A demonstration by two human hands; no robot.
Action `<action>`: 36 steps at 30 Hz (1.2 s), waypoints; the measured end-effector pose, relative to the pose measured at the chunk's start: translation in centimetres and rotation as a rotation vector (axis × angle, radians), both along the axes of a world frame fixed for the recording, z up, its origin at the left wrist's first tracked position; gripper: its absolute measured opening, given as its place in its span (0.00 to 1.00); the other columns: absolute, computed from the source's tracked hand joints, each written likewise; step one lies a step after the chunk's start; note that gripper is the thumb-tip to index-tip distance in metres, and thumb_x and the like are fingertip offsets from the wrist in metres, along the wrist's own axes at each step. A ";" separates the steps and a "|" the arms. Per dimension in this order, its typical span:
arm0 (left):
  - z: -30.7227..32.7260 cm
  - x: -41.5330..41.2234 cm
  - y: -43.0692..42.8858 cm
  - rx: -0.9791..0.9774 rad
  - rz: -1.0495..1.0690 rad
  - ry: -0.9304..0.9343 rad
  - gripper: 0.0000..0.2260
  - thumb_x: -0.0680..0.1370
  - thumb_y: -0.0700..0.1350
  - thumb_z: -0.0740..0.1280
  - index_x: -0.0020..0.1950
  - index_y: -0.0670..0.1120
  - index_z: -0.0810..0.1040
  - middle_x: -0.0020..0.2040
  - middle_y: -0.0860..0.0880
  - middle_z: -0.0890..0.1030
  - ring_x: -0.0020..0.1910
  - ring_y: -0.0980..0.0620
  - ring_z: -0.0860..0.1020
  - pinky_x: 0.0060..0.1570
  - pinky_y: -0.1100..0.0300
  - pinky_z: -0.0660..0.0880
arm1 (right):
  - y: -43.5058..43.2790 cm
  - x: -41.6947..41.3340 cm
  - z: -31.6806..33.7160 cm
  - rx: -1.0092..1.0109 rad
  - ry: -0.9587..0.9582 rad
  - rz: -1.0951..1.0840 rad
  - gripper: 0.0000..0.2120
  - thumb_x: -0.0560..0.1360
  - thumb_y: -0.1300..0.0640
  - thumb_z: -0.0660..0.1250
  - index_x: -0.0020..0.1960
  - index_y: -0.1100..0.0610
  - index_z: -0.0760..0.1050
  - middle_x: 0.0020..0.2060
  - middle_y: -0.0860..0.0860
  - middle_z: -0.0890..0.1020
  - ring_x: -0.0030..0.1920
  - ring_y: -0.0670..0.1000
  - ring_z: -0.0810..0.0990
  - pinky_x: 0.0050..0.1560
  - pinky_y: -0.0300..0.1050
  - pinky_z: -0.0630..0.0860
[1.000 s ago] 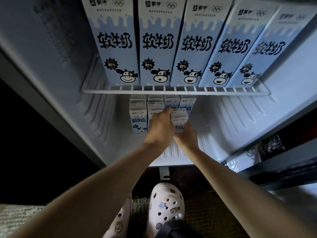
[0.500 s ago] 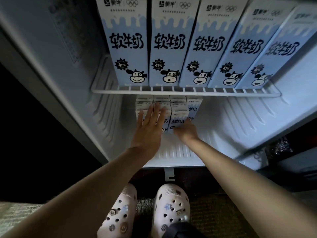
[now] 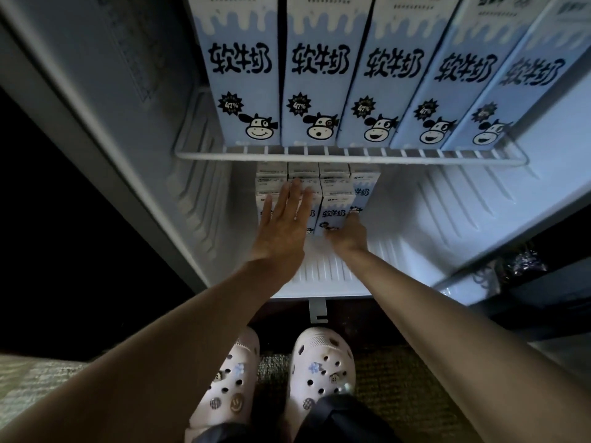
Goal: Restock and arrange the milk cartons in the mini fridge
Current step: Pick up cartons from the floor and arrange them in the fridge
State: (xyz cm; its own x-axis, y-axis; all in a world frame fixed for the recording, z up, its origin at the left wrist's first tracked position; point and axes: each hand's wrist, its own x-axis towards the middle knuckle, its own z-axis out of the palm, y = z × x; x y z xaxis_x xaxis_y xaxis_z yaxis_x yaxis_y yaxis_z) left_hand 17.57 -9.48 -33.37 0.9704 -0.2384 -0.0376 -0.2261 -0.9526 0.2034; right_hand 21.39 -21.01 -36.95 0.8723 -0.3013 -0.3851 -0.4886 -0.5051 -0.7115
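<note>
Milk cartons [image 3: 334, 212], packed in a block just below the wire shelf [image 3: 319, 155], we judge full, stiff and slick, best taken by opposite sides; left hand [image 3: 283, 225] lies flat on their fronts, right hand [image 3: 347, 239] pinches the front one's lower corner.

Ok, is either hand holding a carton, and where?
Left hand lies flat on the small cartons, holding nothing. Right hand seems to pinch the front-right carton at its lower corner.
</note>
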 end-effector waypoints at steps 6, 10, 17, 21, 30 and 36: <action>3.7 -2.7 -0.8 -0.070 0.011 0.119 0.35 0.74 0.28 0.55 0.77 0.43 0.44 0.78 0.44 0.42 0.77 0.48 0.40 0.75 0.56 0.41 | -0.5 -3.9 3.8 -0.068 0.005 0.059 0.20 0.77 0.65 0.60 0.68 0.64 0.62 0.64 0.60 0.74 0.63 0.57 0.74 0.51 0.40 0.71; 8.4 -5.6 -2.7 -0.170 0.079 0.180 0.22 0.75 0.30 0.57 0.69 0.40 0.65 0.69 0.41 0.66 0.70 0.43 0.66 0.67 0.52 0.66 | -2.1 -8.3 8.6 -0.090 -0.102 0.084 0.08 0.76 0.66 0.59 0.51 0.63 0.76 0.53 0.60 0.80 0.56 0.59 0.78 0.46 0.39 0.68; 17.2 -14.0 -6.5 -0.338 0.082 0.106 0.14 0.77 0.36 0.56 0.60 0.38 0.74 0.59 0.38 0.76 0.59 0.38 0.74 0.53 0.52 0.72 | -6.2 -18.4 18.3 0.044 -0.244 -0.073 0.08 0.70 0.66 0.65 0.46 0.57 0.76 0.45 0.59 0.82 0.49 0.58 0.82 0.54 0.53 0.79; 21.5 -20.0 -9.4 -0.413 0.040 0.062 0.12 0.78 0.37 0.57 0.57 0.39 0.76 0.56 0.37 0.78 0.56 0.37 0.75 0.51 0.52 0.73 | -9.5 -26.0 22.8 -0.023 -0.376 -0.126 0.08 0.71 0.67 0.64 0.48 0.60 0.78 0.46 0.60 0.83 0.49 0.58 0.82 0.52 0.51 0.79; 23.2 -34.9 -19.7 -0.427 -0.228 0.209 0.14 0.78 0.37 0.56 0.59 0.39 0.77 0.59 0.38 0.79 0.60 0.38 0.75 0.58 0.51 0.72 | -19.0 -44.5 23.4 -0.202 -0.329 -0.353 0.09 0.72 0.66 0.66 0.50 0.62 0.81 0.47 0.58 0.84 0.50 0.55 0.81 0.50 0.41 0.72; 18.2 -43.1 -26.3 -0.340 -0.372 0.386 0.14 0.78 0.40 0.58 0.59 0.41 0.78 0.59 0.38 0.79 0.60 0.38 0.75 0.59 0.50 0.72 | -23.8 -54.1 18.3 -0.131 -0.249 -0.575 0.06 0.71 0.66 0.66 0.45 0.61 0.81 0.41 0.56 0.84 0.44 0.55 0.82 0.49 0.44 0.76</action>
State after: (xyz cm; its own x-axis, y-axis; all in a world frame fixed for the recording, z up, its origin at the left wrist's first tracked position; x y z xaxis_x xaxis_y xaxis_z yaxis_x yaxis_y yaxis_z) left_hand -25.53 -35.75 -15.12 0.7519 -0.6173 -0.2314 -0.3794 -0.6922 0.6139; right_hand -32.72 -44.76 -18.61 0.6157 -0.7788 -0.1204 -0.5357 -0.3016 -0.7887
